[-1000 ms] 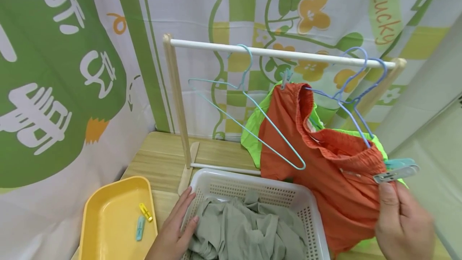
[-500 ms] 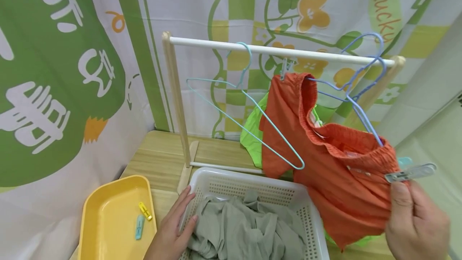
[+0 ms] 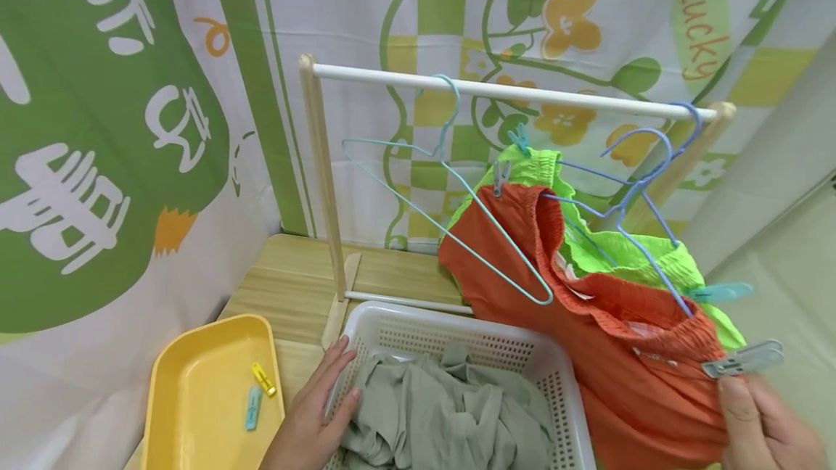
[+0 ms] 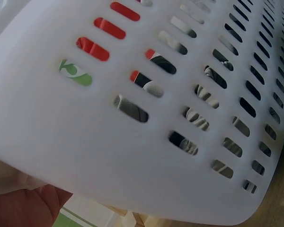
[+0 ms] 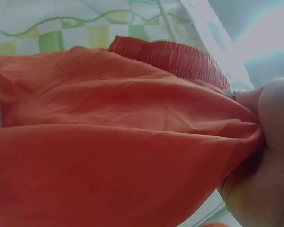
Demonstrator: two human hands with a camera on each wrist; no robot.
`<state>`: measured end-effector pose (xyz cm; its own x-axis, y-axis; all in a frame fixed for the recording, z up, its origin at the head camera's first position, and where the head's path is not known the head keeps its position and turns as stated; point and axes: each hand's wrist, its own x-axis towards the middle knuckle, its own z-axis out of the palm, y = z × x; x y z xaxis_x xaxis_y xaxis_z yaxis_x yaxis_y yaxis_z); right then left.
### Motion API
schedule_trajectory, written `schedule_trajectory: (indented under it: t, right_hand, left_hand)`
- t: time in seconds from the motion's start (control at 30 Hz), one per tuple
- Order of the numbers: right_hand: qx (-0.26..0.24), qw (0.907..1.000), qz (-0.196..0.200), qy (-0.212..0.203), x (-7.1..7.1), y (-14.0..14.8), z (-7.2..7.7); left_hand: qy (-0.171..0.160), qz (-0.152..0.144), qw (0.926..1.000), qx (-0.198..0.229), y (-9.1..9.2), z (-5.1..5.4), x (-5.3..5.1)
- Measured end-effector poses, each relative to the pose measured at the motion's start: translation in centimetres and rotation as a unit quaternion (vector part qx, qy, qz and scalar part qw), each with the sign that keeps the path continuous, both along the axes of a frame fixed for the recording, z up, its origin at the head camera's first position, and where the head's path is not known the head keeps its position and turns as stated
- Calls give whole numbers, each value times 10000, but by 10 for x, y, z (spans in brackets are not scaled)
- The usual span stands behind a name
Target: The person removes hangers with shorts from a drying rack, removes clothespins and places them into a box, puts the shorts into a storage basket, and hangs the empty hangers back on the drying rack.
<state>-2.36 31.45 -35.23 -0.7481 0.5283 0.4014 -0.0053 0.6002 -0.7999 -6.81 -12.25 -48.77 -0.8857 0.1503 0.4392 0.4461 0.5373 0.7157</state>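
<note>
My right hand [image 3: 764, 419] pinches the side of the orange shorts [image 3: 627, 361], just below a grey clothespin [image 3: 744, 360] at their waistband. A blue hanger [image 3: 627, 216] runs inside that waistband, its hook below the white bar [image 3: 522, 93] and off it. Another grey clothespin [image 3: 501, 178] sits at the far waist corner. In the right wrist view the orange cloth [image 5: 123, 104] is stretched from the fingers. My left hand [image 3: 316, 412] rests with relaxed fingers on the rim of the white basket [image 3: 451, 318], which holds greyish-green cloth [image 3: 451, 412].
Bright green shorts [image 3: 614, 252] hang behind on a second blue hanger, with teal clothespins at both ends. An unloaded teal hanger [image 3: 480, 201] hangs mid-bar. A yellow tray [image 3: 196, 383] at the left holds a yellow clothespin [image 3: 263, 378] and a teal one [image 3: 253, 407].
The orange shorts and their hanger came down and toward me; the hook left the bar, uncovering more of the green shorts. My left hand stayed at the basket rim.
</note>
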Motion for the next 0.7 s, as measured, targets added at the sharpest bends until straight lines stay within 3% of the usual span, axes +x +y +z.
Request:
schedule_trajectory:
  t: [0.07,0.27,0.37,0.53,0.7]
  right_hand:
    - [36,9996,245,-168,2,7,-9]
    - [170,9939,1079,-135,2,31,-34]
    - [182,9899,1316,-488,4,43,-44]
    - [-91,9860,1353,-968,17,54,-60]
    - [-64,9895,1284,-661,22,58,-71]
  left_hand:
    - [15,-20,10000,0,0,0,0]
    - [-18,0,10000,-33,-1,1,0]
    - [-20,39,10000,-79,-1,2,1]
    - [-29,68,9999,-101,-1,2,1]
    - [-81,69,9999,-82,-1,3,1]
